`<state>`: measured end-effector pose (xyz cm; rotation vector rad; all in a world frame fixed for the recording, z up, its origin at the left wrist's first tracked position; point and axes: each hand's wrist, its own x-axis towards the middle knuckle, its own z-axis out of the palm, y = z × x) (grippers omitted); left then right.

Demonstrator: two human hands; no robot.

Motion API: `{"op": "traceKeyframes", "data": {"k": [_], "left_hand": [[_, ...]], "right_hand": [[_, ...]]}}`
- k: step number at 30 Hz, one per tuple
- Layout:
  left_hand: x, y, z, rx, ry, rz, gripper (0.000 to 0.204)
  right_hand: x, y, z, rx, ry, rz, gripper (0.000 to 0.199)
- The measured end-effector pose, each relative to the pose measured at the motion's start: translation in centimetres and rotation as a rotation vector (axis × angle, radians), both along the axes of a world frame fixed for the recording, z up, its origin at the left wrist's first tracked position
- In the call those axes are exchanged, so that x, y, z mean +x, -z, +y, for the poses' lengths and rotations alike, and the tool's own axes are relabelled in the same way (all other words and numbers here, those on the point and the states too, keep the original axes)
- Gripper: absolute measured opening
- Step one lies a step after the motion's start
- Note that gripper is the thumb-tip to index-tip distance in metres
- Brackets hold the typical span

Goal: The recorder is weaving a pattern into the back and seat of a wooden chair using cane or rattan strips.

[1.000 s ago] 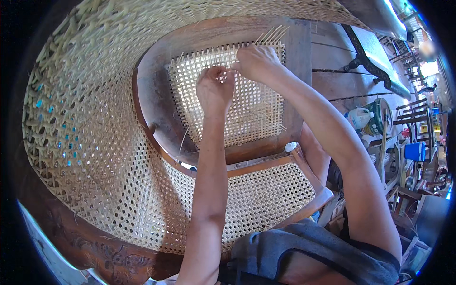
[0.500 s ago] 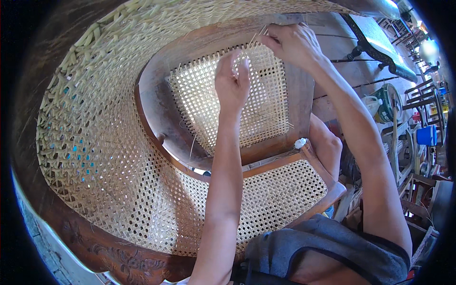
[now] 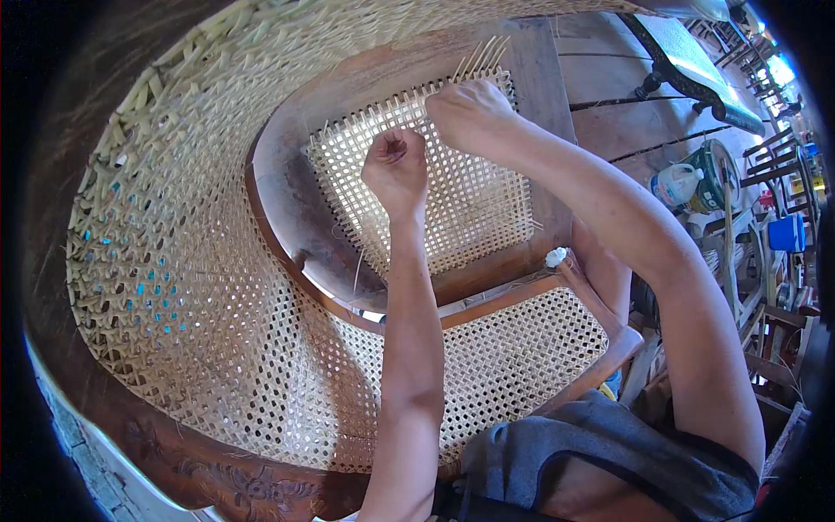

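A woven cane seat panel (image 3: 452,217) is set in a wooden chair seat frame (image 3: 546,139). Over its upper left part, my left hand (image 3: 396,174) is closed with curled fingers; whatever lies in them is hidden. Close by on the right, my right hand (image 3: 471,113) is lowered at the panel's far edge with its fingers pressed together, and what they pinch cannot be made out. Behind that hand, several loose cane strands (image 3: 481,59) stick up over the frame. One thin loose strand (image 3: 358,271) hangs at the panel's left side.
A curved woven cane backrest (image 3: 209,287) with a carved wooden rim (image 3: 235,470) wraps around the left and near side. A small white lump (image 3: 557,257) sits on a wooden arm end. Farther right stand a dark-framed bench (image 3: 687,70), a white jug (image 3: 677,184) and a blue bucket (image 3: 786,233).
My right hand has come down and left from the upright strands, leaving more of them in sight. My left hand has shifted slightly left and lower, its fingers now curled in.
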<state>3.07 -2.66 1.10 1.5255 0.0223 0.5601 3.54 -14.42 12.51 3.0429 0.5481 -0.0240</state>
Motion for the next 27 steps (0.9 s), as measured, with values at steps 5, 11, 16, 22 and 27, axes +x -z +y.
{"op": "traceKeyframes", "data": {"k": [5, 11, 16, 22, 27], "left_hand": [[-0.3, -1.0, -0.5, 0.026, -0.022, 0.072, 0.012], [0.3, -0.7, 0.6, 0.262, 0.002, 0.100, 0.016], [0.8, 0.4, -0.4, 0.427, -0.020, 0.022, 0.019], [0.1, -0.2, -1.0, 0.615, -0.163, 0.138, 0.018], [0.3, -1.3, -3.3, 0.668, -0.170, 0.109, 0.017]], "right_hand": [[0.5, 0.6, 0.6, 0.009, 0.013, -0.067, 0.016], [0.6, 0.5, 0.1, -0.002, -0.006, -0.079, 0.017], [1.1, -0.4, -0.4, 0.056, 0.099, 0.022, 0.016], [1.7, -1.3, -0.8, -0.112, 0.180, 0.076, 0.025], [2.1, -2.6, -7.6, 0.000, 0.246, -0.263, 0.037]]}}
